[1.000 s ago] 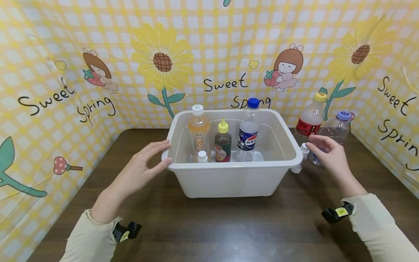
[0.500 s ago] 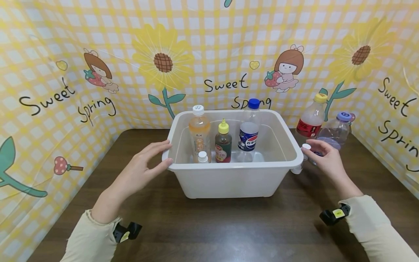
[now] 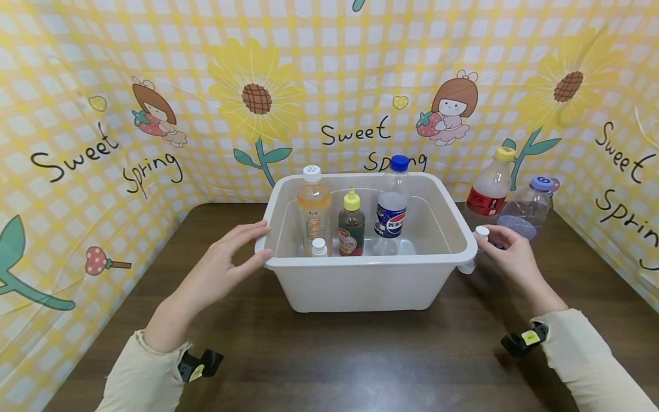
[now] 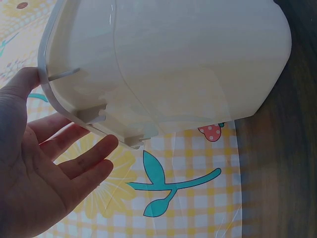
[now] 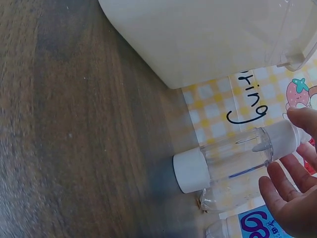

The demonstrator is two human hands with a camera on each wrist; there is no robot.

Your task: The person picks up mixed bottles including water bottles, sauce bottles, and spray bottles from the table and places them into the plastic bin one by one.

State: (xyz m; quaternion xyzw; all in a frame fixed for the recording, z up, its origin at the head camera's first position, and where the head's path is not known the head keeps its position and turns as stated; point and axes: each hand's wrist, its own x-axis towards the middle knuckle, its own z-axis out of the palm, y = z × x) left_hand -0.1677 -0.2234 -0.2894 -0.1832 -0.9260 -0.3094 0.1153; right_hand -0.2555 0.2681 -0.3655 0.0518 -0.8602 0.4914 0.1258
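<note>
At the left end of the white plastic bin (image 3: pixel 360 286), my left hand (image 3: pixel 213 266) touches the rim with its fingertips and thumb. Its fingers (image 4: pixel 86 161) are spread and nearly straight in the left wrist view. My right hand (image 3: pixel 515 257) pinches the top of a small clear bottle (image 5: pixel 235 153) with white cap and white base, which stands just right of the bin. Inside the bin are an orange drink bottle (image 3: pixel 314 214), a dark squeeze bottle (image 3: pixel 351 232) with yellow cap, a blue-capped Pepsi bottle (image 3: pixel 389 214), and a small white-capped bottle (image 3: pixel 319 247).
Beyond my right hand stand a red-labelled bottle (image 3: pixel 486 194) with yellow cap and a clear bottle (image 3: pixel 530 209) with purple cap. A yellow checked cloth (image 3: pixel 329 86) hangs behind the dark wooden table (image 3: pixel 329 360).
My right hand has come down and left onto the small clear bottle and closed its fingers about the top. The left hand and the bin have stayed in place.
</note>
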